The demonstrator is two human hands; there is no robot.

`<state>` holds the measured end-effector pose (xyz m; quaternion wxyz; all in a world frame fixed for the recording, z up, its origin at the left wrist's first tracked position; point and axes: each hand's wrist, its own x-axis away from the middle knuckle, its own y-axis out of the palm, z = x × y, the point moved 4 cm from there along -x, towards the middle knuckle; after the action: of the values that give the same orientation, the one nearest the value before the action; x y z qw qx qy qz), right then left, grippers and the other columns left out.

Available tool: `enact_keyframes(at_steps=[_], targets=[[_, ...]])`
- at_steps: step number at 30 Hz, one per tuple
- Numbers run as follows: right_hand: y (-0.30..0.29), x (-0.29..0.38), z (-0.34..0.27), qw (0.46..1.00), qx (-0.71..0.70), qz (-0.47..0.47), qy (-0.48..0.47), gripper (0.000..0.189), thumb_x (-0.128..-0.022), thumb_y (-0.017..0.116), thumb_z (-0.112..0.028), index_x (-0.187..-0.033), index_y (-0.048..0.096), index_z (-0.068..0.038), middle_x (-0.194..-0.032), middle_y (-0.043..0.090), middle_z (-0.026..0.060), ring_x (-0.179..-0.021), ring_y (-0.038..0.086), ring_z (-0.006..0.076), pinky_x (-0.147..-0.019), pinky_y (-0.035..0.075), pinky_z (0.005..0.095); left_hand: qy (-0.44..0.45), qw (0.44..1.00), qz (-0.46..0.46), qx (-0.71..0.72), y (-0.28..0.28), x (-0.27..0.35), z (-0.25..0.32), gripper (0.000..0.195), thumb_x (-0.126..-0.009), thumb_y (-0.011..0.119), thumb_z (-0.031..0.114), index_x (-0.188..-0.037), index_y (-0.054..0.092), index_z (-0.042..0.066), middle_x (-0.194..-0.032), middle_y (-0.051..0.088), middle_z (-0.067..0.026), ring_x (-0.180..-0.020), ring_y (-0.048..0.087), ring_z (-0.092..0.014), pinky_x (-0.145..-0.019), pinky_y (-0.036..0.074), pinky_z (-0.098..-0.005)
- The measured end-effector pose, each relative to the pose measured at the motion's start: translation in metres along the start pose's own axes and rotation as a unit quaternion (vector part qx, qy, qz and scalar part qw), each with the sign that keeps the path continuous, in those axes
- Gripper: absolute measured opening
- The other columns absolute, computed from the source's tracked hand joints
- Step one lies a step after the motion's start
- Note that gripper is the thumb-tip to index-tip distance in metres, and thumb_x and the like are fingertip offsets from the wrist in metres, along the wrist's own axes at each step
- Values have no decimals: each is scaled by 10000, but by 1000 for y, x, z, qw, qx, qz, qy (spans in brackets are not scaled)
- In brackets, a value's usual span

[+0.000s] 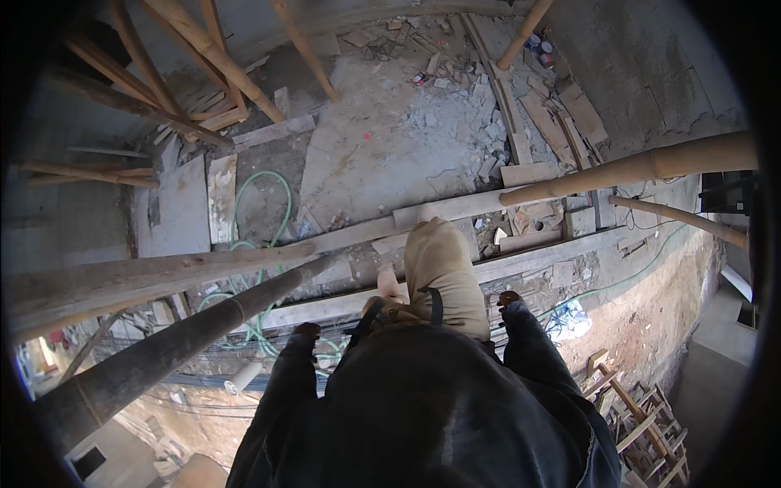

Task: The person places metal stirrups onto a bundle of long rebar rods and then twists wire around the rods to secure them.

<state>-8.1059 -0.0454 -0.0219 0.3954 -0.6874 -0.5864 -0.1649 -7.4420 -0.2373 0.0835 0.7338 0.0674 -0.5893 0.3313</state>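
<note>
My left hand [307,330] hangs at my side, just past the end of a dark sleeve. Near it lie loops of green hose [262,329] and a dark bamboo pole [201,332] that slants down to the ground. On the other side, my right hand [510,297] hangs beside my tan trouser leg [442,274]. A long timber board [549,250] lies just beyond it. Both hands are small and shadowed, so their fingers are hard to make out. No object shows in either one. One bare foot [387,277] is set down between boards.
Thick bamboo poles [640,168] and a timber beam [152,277] slant across at both sides. Rubble [464,116] and loose planks [552,125] litter the concrete floor [378,140] ahead. Stacked wooden frames [647,427] stand lower down at the right.
</note>
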Motion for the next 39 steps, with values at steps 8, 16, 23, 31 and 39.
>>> enact_keyframes(at_steps=[8,16,23,31,39], targets=[[-24,-157,-140,970,181,-138,-83,241,-841,588,-196,-1047,542,-80,-871,628,132,-727,621,241,-562,521,362,50,956,59,-282,-94,-64,154,215,-796,580,237,-905,634,59,-837,636,-109,-774,641,-214,-660,525,-362],[-164,-186,-172,995,-7,-59,83,279,-815,579,-130,-1076,512,-56,-914,600,122,-794,607,256,-578,521,404,44,971,-19,-236,-104,-43,354,406,-759,551,447,-980,661,124,-884,654,-103,-770,634,-219,-725,486,-343],[-208,-236,-284,972,161,-143,89,230,-857,453,-174,-1047,532,-71,-870,606,102,-727,584,237,-552,485,368,-3,1000,8,16,-121,-9,325,356,-782,589,389,-978,657,100,-916,649,-104,-804,626,-220,-725,492,-385],[-230,-269,-410,978,-108,-40,176,256,-892,486,-186,-1104,491,-42,-948,626,122,-709,630,199,-550,509,334,-49,980,-29,191,-91,-48,303,314,-809,597,340,-982,649,83,-951,642,-103,-851,617,-224,-728,495,-418],[-261,-367,-473,975,139,-117,126,348,-873,484,-331,-1117,504,-85,-913,636,78,-765,608,200,-602,483,326,-25,979,41,198,-145,-183,452,433,-853,504,450,-797,627,39,-727,643,-91,-700,611,-204,-652,480,-362]])
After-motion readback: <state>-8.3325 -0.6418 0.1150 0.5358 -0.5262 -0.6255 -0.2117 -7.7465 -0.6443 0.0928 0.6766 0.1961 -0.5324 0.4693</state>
